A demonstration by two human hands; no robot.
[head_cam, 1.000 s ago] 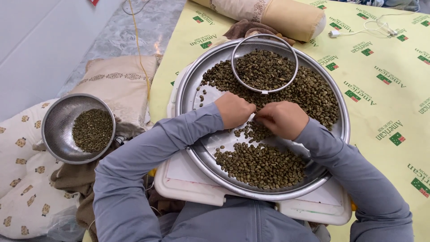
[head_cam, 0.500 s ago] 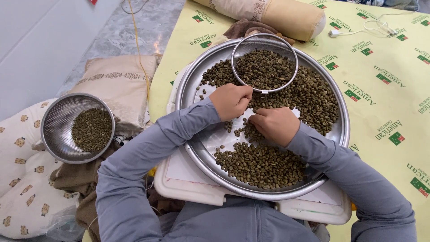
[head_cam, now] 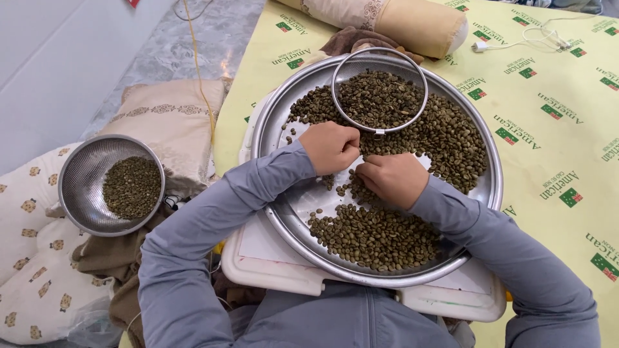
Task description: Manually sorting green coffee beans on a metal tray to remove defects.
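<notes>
Both forearms in grey sleeves, angled inward from below, wrists low over a large round steel tray [head_cam: 491, 187]. Left hand [head_cam: 330, 147] knuckles-up, fingers curled and pressed together into a loose fist, tips tucked toward the right hand; whether a bean sits inside, impossible to tell. Right hand [head_cam: 391, 178] just beside it, close but apart, palm down, fingers bent and bunched, tips resting on a thin scatter of green coffee beans [head_cam: 377, 235]. Beyond the fingertips, a broad band of beans along the tray's far side; on the wrist side of both hands, a second heap; beneath the fingers, bare metal with a few loose beans. One small wire sieve [head_cam: 379, 90] just beyond the left knuckles, sitting in the tray and holding beans. One second, bowl-shaped sieve [head_cam: 84, 169] well out past the left elbow, part-filled with beans, resting on patterned cushions [head_cam: 32, 258]. One white board [head_cam: 271, 258] under the tray. One yellow printed sheet [head_cam: 554, 129] beneath it all. One bolster pillow [head_cam: 400, 22] far beyond the fingers.
</notes>
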